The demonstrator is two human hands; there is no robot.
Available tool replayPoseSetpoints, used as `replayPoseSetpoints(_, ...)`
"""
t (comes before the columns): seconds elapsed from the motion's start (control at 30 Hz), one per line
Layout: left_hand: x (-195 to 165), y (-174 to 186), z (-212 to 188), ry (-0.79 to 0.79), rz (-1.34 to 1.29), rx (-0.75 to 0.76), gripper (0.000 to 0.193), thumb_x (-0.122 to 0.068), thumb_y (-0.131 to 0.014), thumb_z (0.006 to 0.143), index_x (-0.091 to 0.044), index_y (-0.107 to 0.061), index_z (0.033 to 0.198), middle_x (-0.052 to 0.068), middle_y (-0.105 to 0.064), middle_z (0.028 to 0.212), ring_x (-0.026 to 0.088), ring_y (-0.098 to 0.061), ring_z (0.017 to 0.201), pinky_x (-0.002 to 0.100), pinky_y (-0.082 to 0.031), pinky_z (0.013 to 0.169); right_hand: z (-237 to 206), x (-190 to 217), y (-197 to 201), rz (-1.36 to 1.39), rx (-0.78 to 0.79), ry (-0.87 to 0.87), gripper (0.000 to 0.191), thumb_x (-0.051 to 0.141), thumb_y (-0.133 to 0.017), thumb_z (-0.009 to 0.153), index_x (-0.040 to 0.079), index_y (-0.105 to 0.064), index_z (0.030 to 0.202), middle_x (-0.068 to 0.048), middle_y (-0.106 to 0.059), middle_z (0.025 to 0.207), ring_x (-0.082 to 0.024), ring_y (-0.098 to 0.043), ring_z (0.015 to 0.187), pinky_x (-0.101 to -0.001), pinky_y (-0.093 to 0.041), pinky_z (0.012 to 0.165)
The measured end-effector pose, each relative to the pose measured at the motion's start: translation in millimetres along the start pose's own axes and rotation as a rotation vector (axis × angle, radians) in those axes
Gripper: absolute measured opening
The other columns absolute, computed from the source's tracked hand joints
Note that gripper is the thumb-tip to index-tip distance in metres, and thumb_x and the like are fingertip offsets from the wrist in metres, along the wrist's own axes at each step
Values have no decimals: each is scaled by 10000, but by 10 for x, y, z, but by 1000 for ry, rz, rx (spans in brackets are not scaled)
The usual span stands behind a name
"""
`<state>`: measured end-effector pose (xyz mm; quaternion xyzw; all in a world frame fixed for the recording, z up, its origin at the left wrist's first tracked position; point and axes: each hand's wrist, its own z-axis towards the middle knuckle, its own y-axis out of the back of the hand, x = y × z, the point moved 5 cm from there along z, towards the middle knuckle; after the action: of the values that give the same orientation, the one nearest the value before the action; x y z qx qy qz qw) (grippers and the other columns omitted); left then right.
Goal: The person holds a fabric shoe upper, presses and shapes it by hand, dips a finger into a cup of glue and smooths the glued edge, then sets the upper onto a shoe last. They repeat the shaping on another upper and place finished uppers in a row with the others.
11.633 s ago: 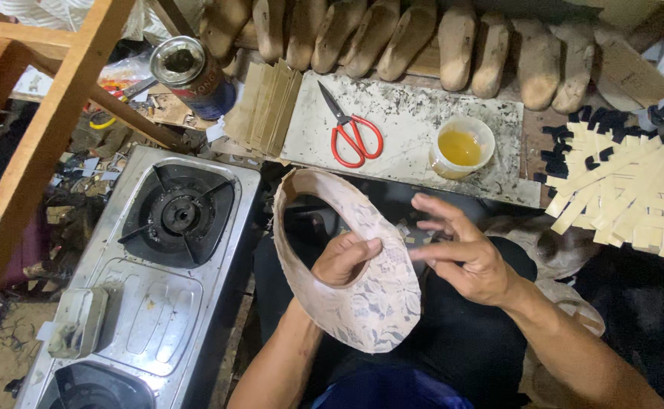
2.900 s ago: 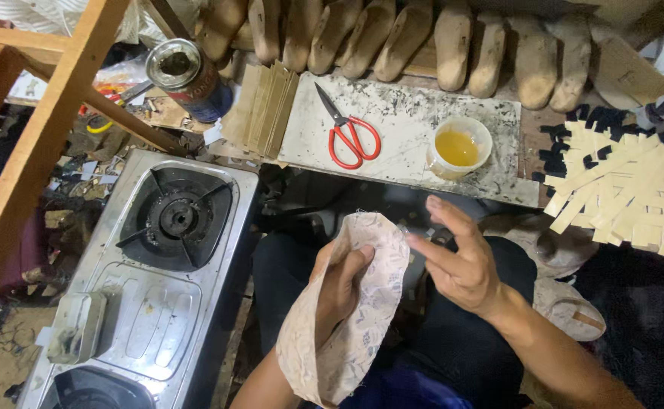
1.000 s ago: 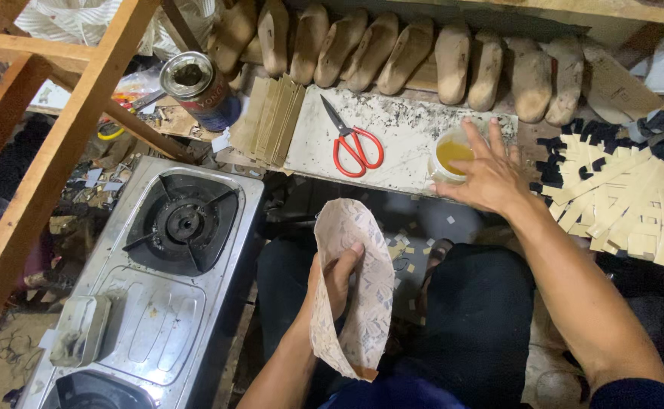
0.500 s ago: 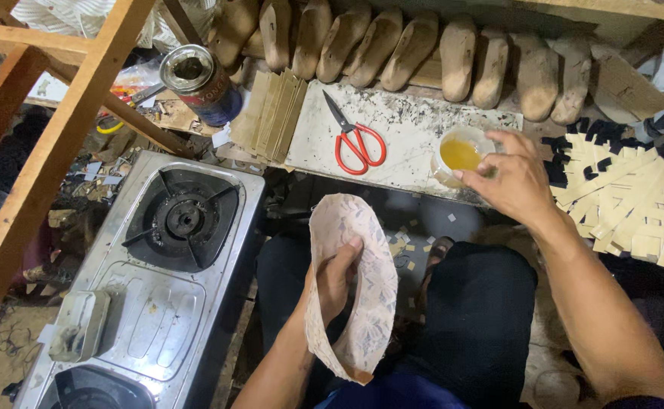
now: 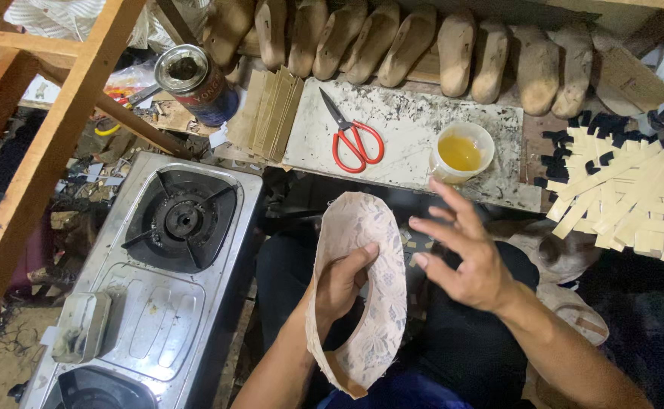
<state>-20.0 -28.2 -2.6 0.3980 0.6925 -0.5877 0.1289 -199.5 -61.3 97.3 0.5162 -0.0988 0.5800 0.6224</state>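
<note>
left hand (image 5: pixel 341 284) grips curved floral-patterned fabric shoe upper (image 5: pixel 370 288) from inside, over lap. right hand (image 5: pixel 468 261) open, fingers spread, empty, just beside it. upper looks light, floppy; best held at rim.

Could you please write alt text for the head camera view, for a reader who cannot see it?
A person's left hand holds a curved, floral-patterned beige shoe upper over their lap while the open right hand hovers beside it. Beyond lie red-handled scissors and a white cup of yellow liquid on a stained board; a steel gas stove sits left.
</note>
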Motion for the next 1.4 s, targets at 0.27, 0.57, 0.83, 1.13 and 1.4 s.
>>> replayPoseSetpoints(0.27, -130, -204, -95, -27, 18, 53, 479, -69, -581, 954, -24, -521, 1427, 102, -676, 1233, 202, -663, 1126, 363, -546, 951, -69, -12, -79, -204, -6, 237, 536, -101, -662, 722, 155, -744, 1186, -221, -364, 1592, -422, -371, 1513, -500, -473, 1138)
replayPoseSetpoints(0.57, -187, -290, -162, 38, 120, 27, 627, -20, -579, 899, -74, -426, 1505, 80, -627, 1320, 178, -619, 1209, 332, -512, 1010, -42, -137, -72, -109, -26, 151, 511, -118, -667, 756, 145, -733, 1189, -232, -348, 1616, -421, -368, 1522, -466, -518, 1104)
replayPoseSetpoints(0.83, -250, -268, -171, -21, -11, 42, 443, -68, -593, 959, 19, -501, 1384, 134, -675, 1102, 223, -698, 943, 362, -579, 780, -173, -59, -109, -40, 38, 194, 512, -117, -684, 740, 145, -745, 1176, -220, -369, 1592, -412, -378, 1510, -459, -520, 1100)
replayPoseSetpoints(1.13, -185, -144, -131, -11, 299, -53, 255, -141, -597, 1035, 85, -656, 1137, 81, -631, 823, 132, -558, 687, 265, -423, 566, -189, 66, -110, -332, -46, 299, 456, -84, -744, 726, 147, -787, 1117, -157, -437, 1524, -390, -444, 1443, -505, -472, 1136)
replayPoseSetpoints(1.4, -252, -260, -158, -57, 19, -89, 266, -128, -581, 976, 42, -618, 1178, 113, -713, 955, 198, -703, 841, 336, -583, 722, -251, 68, -115, -73, -68, 117, 405, -39, -751, 806, 80, -700, 1190, -183, -488, 1485, -279, -629, 1285, -381, -537, 1076)
